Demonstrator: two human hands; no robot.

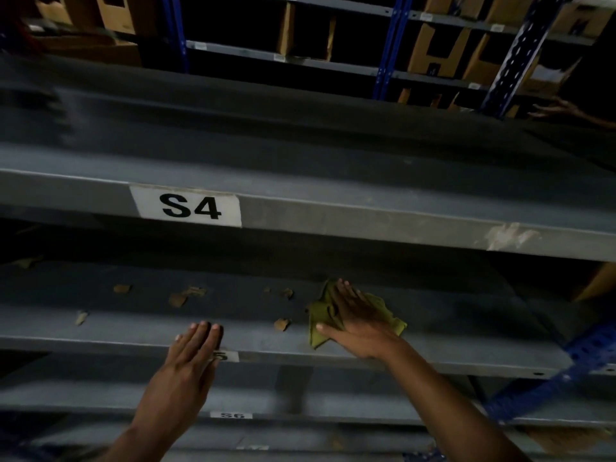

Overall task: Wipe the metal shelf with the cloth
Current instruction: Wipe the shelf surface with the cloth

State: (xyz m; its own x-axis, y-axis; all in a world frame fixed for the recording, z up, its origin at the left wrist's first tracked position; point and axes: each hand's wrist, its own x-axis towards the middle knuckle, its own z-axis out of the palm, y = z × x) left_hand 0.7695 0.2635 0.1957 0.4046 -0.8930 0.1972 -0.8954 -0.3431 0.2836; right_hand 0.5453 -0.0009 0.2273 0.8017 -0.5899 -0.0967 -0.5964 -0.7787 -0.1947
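1. Fingers of the right hand (358, 323) lay straight, pressing the crumpled olive-green cloth (320, 316) flat on the grey metal shelf (466, 325).
2. The left hand (191, 355) (flat, holding nothing) rested on the shelf's front edge.
3. Brown scraps (178, 299) lay beside the cloth.

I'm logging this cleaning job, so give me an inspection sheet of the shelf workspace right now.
Surface: grey metal shelf below the S4 label, dusty.
Job's things: crumpled olive-green cloth lying on that shelf.
Clutter: brown cardboard scraps scattered left of the cloth.
Grippers: right hand presses flat on the cloth; left hand flat at the shelf's front edge, holding nothing.
Cables: nothing seen.
Surroundings: blue perforated uprights, brown cardboard boxes on far racks; another person's hand at far right.
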